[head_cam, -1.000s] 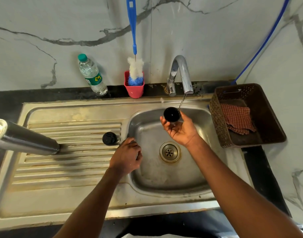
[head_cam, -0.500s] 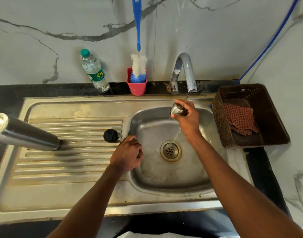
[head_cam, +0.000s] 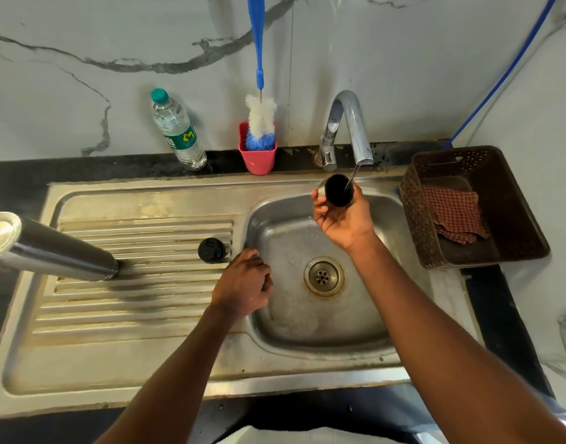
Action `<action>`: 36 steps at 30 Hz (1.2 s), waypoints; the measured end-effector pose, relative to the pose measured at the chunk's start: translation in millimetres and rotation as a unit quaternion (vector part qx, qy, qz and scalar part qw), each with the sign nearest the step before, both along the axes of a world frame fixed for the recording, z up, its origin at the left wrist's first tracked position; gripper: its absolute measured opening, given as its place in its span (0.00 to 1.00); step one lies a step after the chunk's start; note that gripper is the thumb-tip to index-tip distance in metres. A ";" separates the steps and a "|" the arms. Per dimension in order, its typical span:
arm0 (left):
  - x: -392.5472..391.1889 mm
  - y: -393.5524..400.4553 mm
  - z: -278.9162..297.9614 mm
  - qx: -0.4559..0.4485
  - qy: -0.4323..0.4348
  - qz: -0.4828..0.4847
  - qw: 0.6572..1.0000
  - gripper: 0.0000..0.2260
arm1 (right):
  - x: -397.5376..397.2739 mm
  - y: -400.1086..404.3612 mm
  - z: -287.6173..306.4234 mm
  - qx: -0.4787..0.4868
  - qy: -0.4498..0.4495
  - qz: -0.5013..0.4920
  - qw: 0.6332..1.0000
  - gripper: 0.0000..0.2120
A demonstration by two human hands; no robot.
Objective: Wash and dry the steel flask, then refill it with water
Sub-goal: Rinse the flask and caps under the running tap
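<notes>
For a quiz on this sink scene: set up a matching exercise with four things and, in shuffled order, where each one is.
Things:
1. steel flask
2. flask cup
3. checked cloth
4. bottle brush

Places:
A. in the pink holder by the wall
B. in the right hand, under the tap's stream
C. on the ribbed draining board
D. in the brown basket

Pairs: 1-C, 2-B, 3-D, 4-A
</notes>
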State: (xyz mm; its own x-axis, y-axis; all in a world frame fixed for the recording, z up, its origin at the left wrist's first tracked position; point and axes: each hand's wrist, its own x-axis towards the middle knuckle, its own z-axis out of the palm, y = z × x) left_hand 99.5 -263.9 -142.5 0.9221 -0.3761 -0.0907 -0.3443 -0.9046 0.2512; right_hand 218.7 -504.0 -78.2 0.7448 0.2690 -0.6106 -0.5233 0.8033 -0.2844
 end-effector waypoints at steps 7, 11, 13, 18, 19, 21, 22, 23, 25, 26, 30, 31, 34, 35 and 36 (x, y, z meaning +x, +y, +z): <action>0.1 -0.2 0.0 0.001 -0.014 -0.003 1.000 0.11 | -9.5 -40.3 -5.0 -0.324 -0.139 0.075 0.933 0.23; 0.2 -0.9 1.8 0.002 -0.019 -0.002 1.000 0.10 | -3.6 -19.3 17.4 -0.407 -0.240 0.083 0.878 0.24; -0.6 -1.1 2.6 0.002 -0.021 -0.002 1.000 0.10 | -9.9 -9.8 20.5 -0.357 -0.232 0.077 0.902 0.20; -1.7 -0.7 4.0 0.000 -0.015 -0.013 1.000 0.09 | -43.9 -17.1 17.4 -0.433 -0.206 0.076 0.874 0.20; -1.7 -0.1 4.4 -0.009 -0.013 -0.014 1.000 0.09 | -50.1 -19.5 16.8 -0.478 -0.218 0.075 0.847 0.23; 0.6 -2.9 7.8 -0.080 0.001 0.010 0.997 0.09 | -57.5 -25.8 15.5 -0.550 -0.229 0.077 0.799 0.29; 3.5 -7.8 11.3 -0.140 0.016 0.042 0.989 0.09 | -59.8 -29.4 15.0 -0.582 -0.233 0.082 0.775 0.31; 9.0 -16.2 19.9 -0.205 0.034 0.080 0.975 0.10 | -60.3 -33.5 14.8 -0.614 -0.239 0.086 0.747 0.33; 29.5 -40.1 39.1 -0.322 0.061 0.144 0.934 0.12 | -60.5 -38.6 15.8 -0.663 -0.269 0.080 0.694 0.34; 43.1 -55.3 50.6 -0.371 0.066 0.162 0.912 0.15 | -61.0 -40.0 16.8 -0.677 -0.285 0.075 0.674 0.34; 104.2 -108.9 98.1 -0.525 0.174 0.175 0.814 0.27 | -68.2 -41.3 21.4 -0.735 -0.296 0.065 0.606 0.33; 118.7 -118.3 106.3 -0.542 0.192 0.166 0.801 0.28 | -70.4 -43.6 21.5 -0.749 -0.287 0.061 0.594 0.33; 147.3 -138.2 111.4 -0.542 0.243 0.149 0.791 0.31 | -77.9 -51.6 22.6 -0.744 -0.284 0.050 0.603 0.33; 150.7 -142.3 111.5 -0.527 0.258 0.147 0.796 0.31 | -80.3 -52.7 24.6 -0.739 -0.289 0.051 0.606 0.32; 152.5 -146.1 110.3 -0.511 0.272 0.139 0.804 0.31 | -83.2 -53.6 27.4 -0.738 -0.295 0.053 0.605 0.32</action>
State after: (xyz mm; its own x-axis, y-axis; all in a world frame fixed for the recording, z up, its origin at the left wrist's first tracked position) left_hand 252.0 -410.0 -32.1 0.9122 -0.2962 -0.2832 0.2473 -0.1532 0.9568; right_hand 135.5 -557.6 -50.8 0.9766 -0.1787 0.1192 -0.0073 -0.5821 -0.8131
